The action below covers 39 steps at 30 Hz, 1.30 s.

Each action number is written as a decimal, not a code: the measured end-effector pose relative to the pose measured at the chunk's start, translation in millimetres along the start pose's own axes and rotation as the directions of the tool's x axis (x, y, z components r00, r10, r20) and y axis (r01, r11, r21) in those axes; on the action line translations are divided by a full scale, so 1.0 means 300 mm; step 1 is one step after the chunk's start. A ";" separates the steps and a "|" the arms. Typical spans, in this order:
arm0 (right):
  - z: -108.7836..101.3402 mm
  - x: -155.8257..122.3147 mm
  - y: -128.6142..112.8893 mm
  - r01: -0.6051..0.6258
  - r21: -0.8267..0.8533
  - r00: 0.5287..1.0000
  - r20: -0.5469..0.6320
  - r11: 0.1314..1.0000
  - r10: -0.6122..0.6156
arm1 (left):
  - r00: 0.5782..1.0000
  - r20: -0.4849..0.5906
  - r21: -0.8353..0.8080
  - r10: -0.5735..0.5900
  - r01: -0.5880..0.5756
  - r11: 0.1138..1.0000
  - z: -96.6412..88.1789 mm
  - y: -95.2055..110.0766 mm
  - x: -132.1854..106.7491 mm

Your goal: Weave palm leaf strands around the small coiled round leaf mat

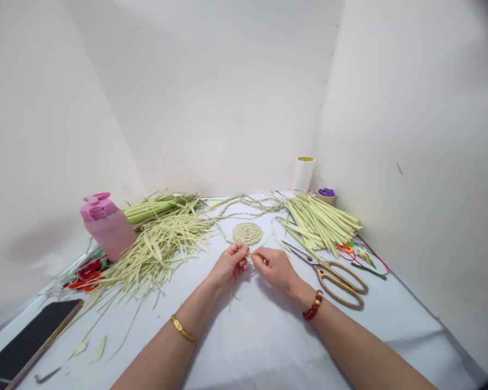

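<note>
My left hand is closed in a pinch just below a round coiled mat of braided pale green straw. Close beside it, my right hand is also pinched, its fingertips almost meeting the left ones. A thin pale strand seems to run between the fingertips, though most of it is hidden by the fingers. From the coil a braided straw cord trails up and across the back of the table. Large scissors with bronze-coloured handles lie to the right of my right hand, blades pointing toward the mat.
Loose straw strips spread at left, beside a pink bottle and a dark phone. At right lie cut green stalks, a white cylinder and a small bowl of purple pieces. White walls enclose the table.
</note>
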State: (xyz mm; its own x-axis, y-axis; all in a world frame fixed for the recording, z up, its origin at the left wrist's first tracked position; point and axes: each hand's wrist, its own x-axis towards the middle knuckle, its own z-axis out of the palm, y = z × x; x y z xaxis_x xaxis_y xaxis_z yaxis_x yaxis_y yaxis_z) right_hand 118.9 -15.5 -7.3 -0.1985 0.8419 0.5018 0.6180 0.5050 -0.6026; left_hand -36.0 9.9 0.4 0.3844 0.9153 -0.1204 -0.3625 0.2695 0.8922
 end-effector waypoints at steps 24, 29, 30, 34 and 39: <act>-0.049 0.022 0.014 -0.137 0.233 0.961 -0.205 0.963 0.186 | 0.996 0.069 0.321 -0.062 0.037 0.946 0.032 0.038 -0.030; -0.053 0.025 0.013 -0.145 0.195 0.959 -0.212 0.970 0.186 | 0.996 0.085 0.327 -0.039 0.009 0.945 0.026 0.033 -0.026; -0.053 0.026 0.013 -0.147 0.192 0.959 -0.212 0.970 0.188 | 0.996 0.081 0.332 -0.039 0.010 0.943 0.025 0.033 -0.025; -0.051 0.025 0.016 -0.158 0.187 0.958 -0.210 0.969 0.197 | 0.998 0.060 0.353 -0.025 0.002 0.936 0.024 0.031 -0.021; -0.044 0.023 0.021 -0.144 0.151 0.965 -0.198 0.978 0.173 | 1.000 -0.009 0.380 0.014 -0.010 0.925 0.027 0.035 -0.018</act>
State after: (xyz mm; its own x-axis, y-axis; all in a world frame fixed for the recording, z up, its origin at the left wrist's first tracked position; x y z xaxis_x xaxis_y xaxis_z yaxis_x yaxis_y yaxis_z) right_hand 131.4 -9.0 0.6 0.0657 0.8620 0.5027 0.5183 0.4010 -0.7553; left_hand -35.2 5.4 14.0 0.3712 0.9218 -0.1116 -0.0162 0.1266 0.9918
